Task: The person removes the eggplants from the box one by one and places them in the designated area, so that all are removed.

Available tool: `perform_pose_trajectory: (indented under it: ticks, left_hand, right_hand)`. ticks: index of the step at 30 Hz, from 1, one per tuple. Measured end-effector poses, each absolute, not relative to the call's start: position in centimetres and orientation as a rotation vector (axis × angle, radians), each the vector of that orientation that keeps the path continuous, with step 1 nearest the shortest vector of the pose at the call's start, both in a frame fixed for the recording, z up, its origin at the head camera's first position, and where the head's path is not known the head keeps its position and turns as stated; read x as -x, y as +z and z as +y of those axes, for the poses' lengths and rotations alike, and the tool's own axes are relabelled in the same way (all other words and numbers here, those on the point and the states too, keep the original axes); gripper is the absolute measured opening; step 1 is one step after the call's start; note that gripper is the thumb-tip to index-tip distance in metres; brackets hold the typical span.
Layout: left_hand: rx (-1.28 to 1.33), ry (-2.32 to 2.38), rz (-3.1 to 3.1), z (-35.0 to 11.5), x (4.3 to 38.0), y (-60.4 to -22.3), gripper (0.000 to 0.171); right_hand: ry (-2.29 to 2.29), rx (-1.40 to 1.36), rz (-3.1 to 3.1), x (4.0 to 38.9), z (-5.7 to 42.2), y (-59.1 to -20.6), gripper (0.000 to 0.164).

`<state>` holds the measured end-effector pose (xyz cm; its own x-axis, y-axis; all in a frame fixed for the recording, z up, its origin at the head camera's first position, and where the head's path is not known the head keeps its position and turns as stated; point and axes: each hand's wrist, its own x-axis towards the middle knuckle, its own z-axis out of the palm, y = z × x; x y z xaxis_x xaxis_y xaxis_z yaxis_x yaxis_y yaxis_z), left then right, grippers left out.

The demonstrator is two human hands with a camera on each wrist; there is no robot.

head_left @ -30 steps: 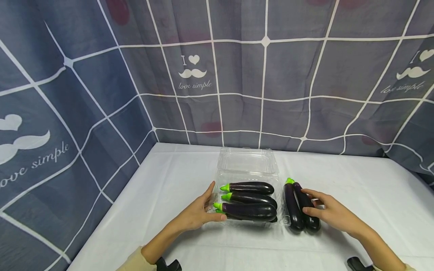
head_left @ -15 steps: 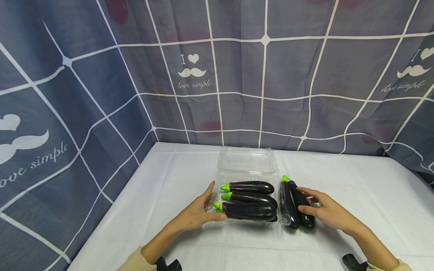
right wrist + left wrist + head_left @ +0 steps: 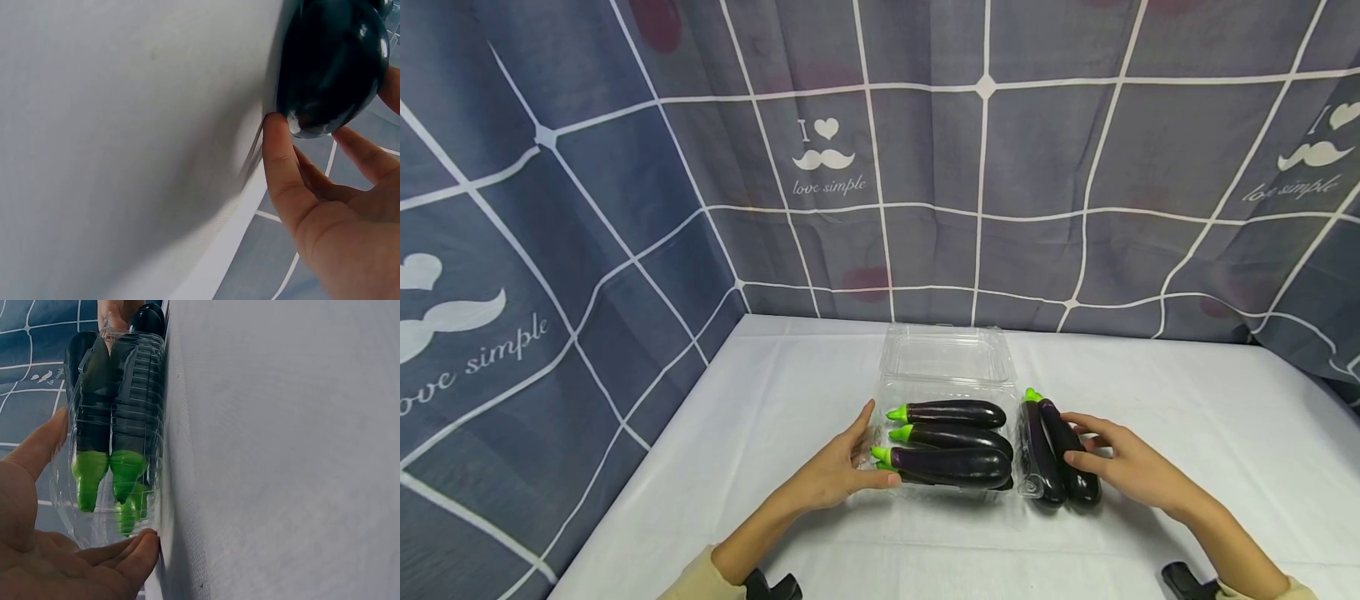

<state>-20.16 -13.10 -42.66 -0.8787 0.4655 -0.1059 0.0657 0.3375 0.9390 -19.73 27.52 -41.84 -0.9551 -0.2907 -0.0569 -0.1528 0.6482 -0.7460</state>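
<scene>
A clear plastic clamshell box [image 3: 947,392] lies with its lid raised at the back. Several dark eggplants [image 3: 951,467] with green stems are in it, their stems toward the left. My left hand [image 3: 842,471] grips the box's left end, thumb at the near corner and fingers at the far one. Against the box's right side are two more eggplants, the inner one [image 3: 1041,458] partly behind the clear rim. My right hand [image 3: 1123,462] holds the outer eggplant [image 3: 1063,442], thumb over its top. In the right wrist view, fingertips [image 3: 275,128] touch its side down at the cloth.
A white cloth [image 3: 760,400] covers the table. A grey checked curtain [image 3: 940,167] hangs right behind the table, and a blue one [image 3: 550,275] stands along its left edge.
My right hand has moved the two outside eggplants slightly left, up against the box's right edge. In the last half second they have barely shifted. My left hand and the box stay put.
</scene>
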Motion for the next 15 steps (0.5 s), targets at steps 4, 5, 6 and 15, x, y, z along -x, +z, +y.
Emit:
perform_pose_trajectory:
  ticks: [4,5,6,15]
  left_hand:
    - [-0.474,1.559,2.254,-13.12,20.14,-42.64,0.113]
    - [-0.476,1.56,2.254,-13.13,20.14,-42.65,0.113]
    - [-0.476,1.561,2.253,-13.14,20.14,-42.66,0.113]
    - [-0.469,1.553,2.254,-13.08,20.2,-42.72,0.114]
  right_hand:
    - [-1.207,0.348,2.7,19.65,27.64,-41.83,0.061]
    - [-1.209,0.352,2.705,19.61,27.68,-41.84,0.061]
    - [-1.211,0.354,2.71,19.57,27.71,-41.86,0.06]
    - [-1.214,0.358,2.721,19.31,28.03,-42.05,0.059]
